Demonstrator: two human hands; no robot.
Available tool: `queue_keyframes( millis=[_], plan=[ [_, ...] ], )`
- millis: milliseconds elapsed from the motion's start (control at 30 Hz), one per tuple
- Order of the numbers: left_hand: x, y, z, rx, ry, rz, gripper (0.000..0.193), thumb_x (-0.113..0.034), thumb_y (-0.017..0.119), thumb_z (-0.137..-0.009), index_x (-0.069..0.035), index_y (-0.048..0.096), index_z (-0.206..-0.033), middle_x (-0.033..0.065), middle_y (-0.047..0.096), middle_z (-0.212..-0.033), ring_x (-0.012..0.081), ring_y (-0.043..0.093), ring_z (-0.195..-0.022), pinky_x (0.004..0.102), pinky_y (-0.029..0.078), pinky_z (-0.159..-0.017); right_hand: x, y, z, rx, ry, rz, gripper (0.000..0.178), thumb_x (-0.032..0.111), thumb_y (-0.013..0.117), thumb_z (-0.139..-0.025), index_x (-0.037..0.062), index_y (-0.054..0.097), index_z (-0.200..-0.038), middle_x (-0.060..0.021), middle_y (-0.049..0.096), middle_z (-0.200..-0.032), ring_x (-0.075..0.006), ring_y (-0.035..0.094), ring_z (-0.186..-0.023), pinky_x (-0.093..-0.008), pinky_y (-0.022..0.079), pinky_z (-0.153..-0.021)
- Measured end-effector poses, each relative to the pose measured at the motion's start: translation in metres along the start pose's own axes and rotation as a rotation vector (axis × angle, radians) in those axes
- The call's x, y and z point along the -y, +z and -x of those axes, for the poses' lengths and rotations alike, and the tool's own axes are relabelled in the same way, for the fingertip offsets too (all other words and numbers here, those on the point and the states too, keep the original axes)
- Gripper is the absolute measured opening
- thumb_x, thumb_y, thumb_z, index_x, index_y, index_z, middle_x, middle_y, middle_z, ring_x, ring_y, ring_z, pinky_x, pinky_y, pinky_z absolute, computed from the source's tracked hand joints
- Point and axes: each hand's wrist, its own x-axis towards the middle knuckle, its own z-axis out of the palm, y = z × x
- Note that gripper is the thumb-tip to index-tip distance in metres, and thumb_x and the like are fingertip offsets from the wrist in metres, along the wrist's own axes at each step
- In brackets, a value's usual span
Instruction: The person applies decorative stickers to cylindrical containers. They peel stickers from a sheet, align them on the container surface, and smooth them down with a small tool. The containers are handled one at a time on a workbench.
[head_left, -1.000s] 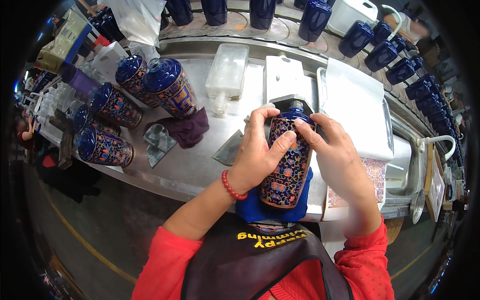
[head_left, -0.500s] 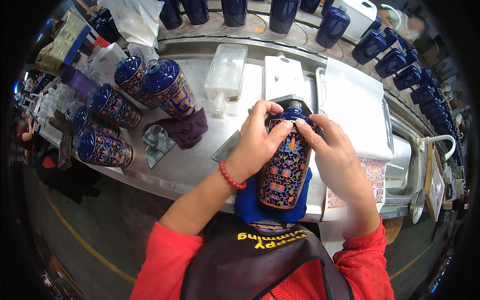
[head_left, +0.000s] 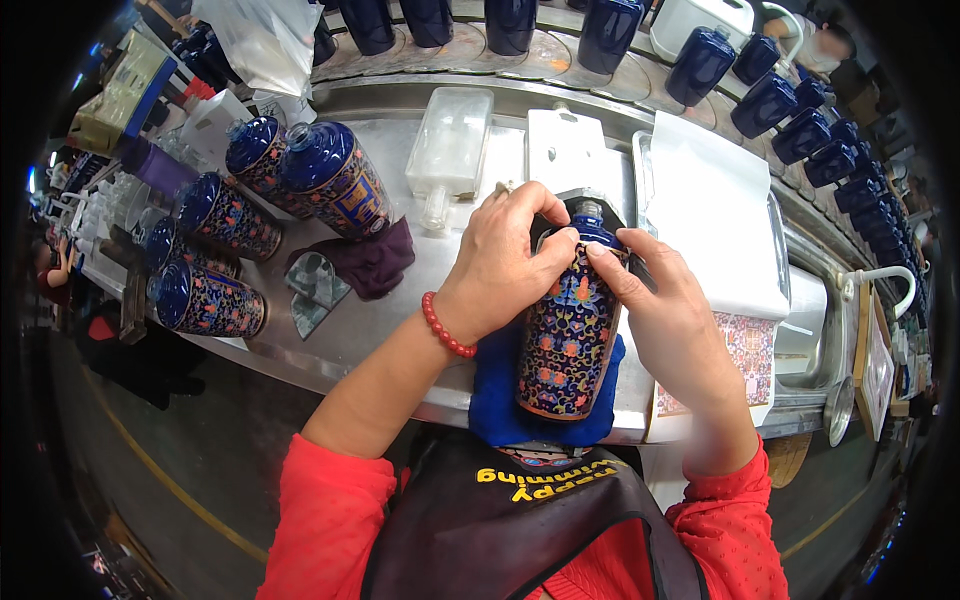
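Note:
A dark blue bottle (head_left: 566, 345) with a colourful floral pattern lies tilted in front of me, its neck pointing away. Its lower end rests on a blue cloth (head_left: 490, 400) at the table's near edge. My left hand (head_left: 505, 255) wraps the left side of the bottle's shoulder, its thumb pressing the pattern's upper edge. On the other side, my right hand (head_left: 675, 315) grips the shoulder between thumb and fingers. Behind the neck is a dark angular support (head_left: 612, 205), partly covered by the bottle and my hands.
Several patterned blue bottles (head_left: 335, 180) stand to the left, beside a purple cloth (head_left: 375, 258) and a small angular block (head_left: 316, 290). A clear bottle (head_left: 450, 145) lies farther back. White sheets (head_left: 705, 210) and a patterned sheet (head_left: 745, 350) are at right. Plain blue bottles (head_left: 700, 65) line a conveyor (head_left: 460, 55).
My left hand has shifted slightly up and left along the shoulder, its thumb drawn back. The right hand and bottle have barely moved. The conveyor's bottles have travelled right.

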Motion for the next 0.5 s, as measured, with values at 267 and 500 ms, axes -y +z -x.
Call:
queue_keyframes(
  millis=[267,500],
  plan=[
    [0.0041,0.0019,-0.0004,-0.028,0.07,-0.011,0.013,-0.01,0.062,-0.091,0.0,0.063,-0.099,0.0109,0.069,-0.094,0.0197,0.066,-0.09,0.0325,0.051,-0.082,-0.0017,0.0018,0.0016,-0.003,-0.002,-0.027,0.066,-0.008,0.061,-0.078,0.0159,0.061,-0.139,-0.0181,0.055,-0.132,-0.0362,0.058,-0.119,-0.0435,0.049,-0.094],
    [0.0091,-0.0002,0.0012,-0.199,0.081,0.149,0.016,-0.014,0.057,-0.099,-0.001,0.062,-0.091,0.0128,0.067,-0.084,0.0292,0.062,-0.079,0.0383,0.049,-0.074,-0.0022,0.0034,0.0043,-0.005,0.012,-0.025,0.07,-0.01,0.06,-0.077,0.0162,0.058,-0.142,-0.0191,0.054,-0.135,-0.0374,0.058,-0.121,-0.0445,0.049,-0.096]
  ],
)
